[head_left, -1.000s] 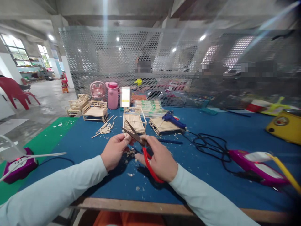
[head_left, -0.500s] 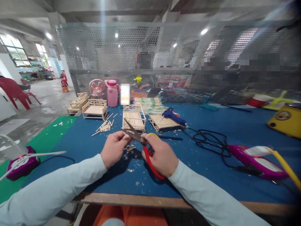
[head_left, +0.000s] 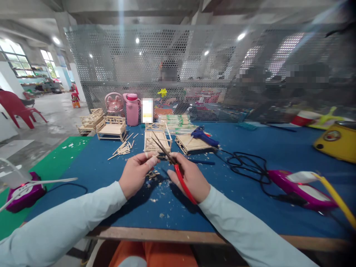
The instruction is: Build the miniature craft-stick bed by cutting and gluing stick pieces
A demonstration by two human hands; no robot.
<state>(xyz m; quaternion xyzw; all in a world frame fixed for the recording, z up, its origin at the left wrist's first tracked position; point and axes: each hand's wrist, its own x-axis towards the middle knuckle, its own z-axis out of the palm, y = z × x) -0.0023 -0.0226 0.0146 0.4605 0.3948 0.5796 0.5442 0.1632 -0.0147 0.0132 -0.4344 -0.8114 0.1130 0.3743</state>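
Observation:
Red-handled scissors (head_left: 183,184) are held in my right hand (head_left: 191,178), with the dark blades pointing up and left and nearly closed. Pinched between the thumb and fingers of my left hand (head_left: 137,173) is a small pale wooden piece (head_left: 155,155), just left of the blades. Behind the blades stands a small stick-built frame (head_left: 157,139). Short stick offcuts (head_left: 152,175) lie under my hands on the blue table (head_left: 111,211). A loose pile of sticks (head_left: 124,149) rests farther left.
Small wooden benches (head_left: 111,128) stand at the back left near a pink flask (head_left: 132,110). A blue glue gun (head_left: 204,137) lies on a stick panel (head_left: 191,144). Its black cable (head_left: 247,167) runs toward a purple power strip (head_left: 303,189). A mesh screen (head_left: 116,63) rises behind.
The scissor blades have moved away from the left fingertips, and they are closer together and steeper. My right fingers have loosened around the handles. The view has shifted slightly.

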